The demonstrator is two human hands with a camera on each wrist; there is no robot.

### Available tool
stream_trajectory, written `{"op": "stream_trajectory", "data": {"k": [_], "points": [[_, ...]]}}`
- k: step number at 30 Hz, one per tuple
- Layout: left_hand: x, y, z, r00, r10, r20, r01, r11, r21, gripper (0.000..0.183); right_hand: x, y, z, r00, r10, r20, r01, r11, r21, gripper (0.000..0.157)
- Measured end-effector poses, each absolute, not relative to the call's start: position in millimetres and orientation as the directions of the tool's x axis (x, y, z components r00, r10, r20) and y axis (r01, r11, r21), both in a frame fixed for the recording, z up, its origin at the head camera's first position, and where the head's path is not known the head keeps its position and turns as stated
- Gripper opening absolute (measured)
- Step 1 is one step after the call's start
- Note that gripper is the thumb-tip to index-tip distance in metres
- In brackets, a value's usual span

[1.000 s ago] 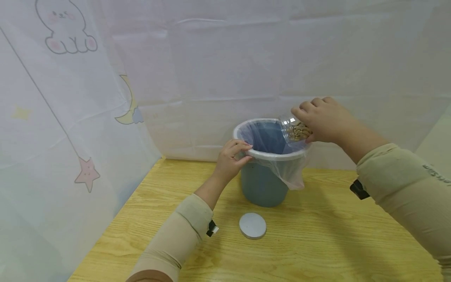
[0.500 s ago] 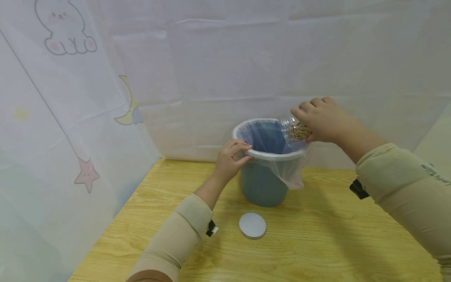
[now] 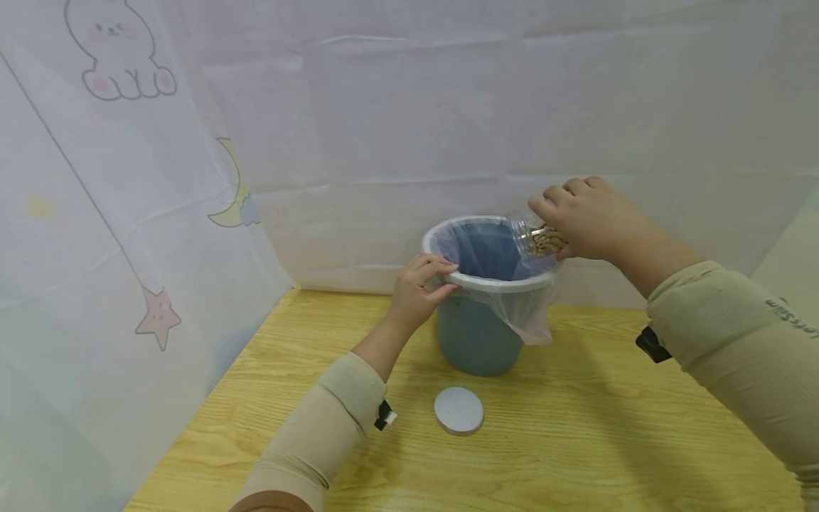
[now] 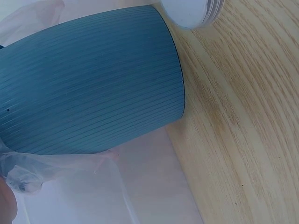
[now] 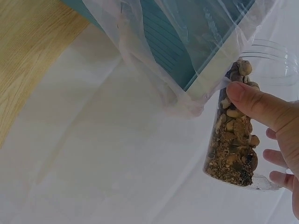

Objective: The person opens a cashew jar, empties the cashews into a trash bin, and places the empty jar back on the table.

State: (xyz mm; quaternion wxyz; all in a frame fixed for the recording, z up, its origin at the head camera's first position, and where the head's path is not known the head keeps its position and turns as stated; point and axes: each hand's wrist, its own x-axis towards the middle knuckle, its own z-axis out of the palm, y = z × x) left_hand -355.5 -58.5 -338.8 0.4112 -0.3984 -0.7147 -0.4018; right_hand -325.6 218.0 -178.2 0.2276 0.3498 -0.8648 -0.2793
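Observation:
A blue-green trash bin (image 3: 480, 334) with a white rim stands upright on the table, lined with a thin translucent plastic bag (image 3: 531, 320) that hangs over its outside. My left hand (image 3: 416, 288) grips the near left rim between thumb and fingers. My right hand (image 3: 585, 220) holds a clear jar (image 5: 233, 140) tilted on its side, its uncapped mouth over the bin's right rim. Inside the jar lie brown, dried mushroom-like pieces (image 5: 236, 126) with finer crumbs near the base. The bottom of the bin's inside is hidden.
A round white lid (image 3: 458, 410) lies flat on the wood-grain table (image 3: 563, 448) in front of the bin. Close behind the bin hangs a pale cloth backdrop (image 3: 397, 142), with a printed cloth (image 3: 96, 235) at the left.

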Motion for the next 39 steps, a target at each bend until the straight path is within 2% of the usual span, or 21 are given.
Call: {"op": "stream_trajectory", "data": {"k": [6,23,39], "points": [[-354.8,-58.6,-338.6,-0.346,0.239,0.908,0.899,0.362,0.247,0.027,-327.0,217.7,-179.2,-0.635,-0.744,0.207,-0.475,0.588,0.655,0.093],[-353.1,-59.2,-338.3,-0.361,0.235,0.903,0.888,0.382,0.255,0.027,-328.7,216.0,-180.7,-0.669,-0.719,0.187,-0.482,0.612,0.627,0.094],[-349.9,-58.4,-336.0,-0.369,0.235,0.899,0.892,0.36,0.272,0.027,-329.0,217.3,-180.7,-0.655,-0.726,0.208,-0.48,0.613,0.628,0.094]]}}
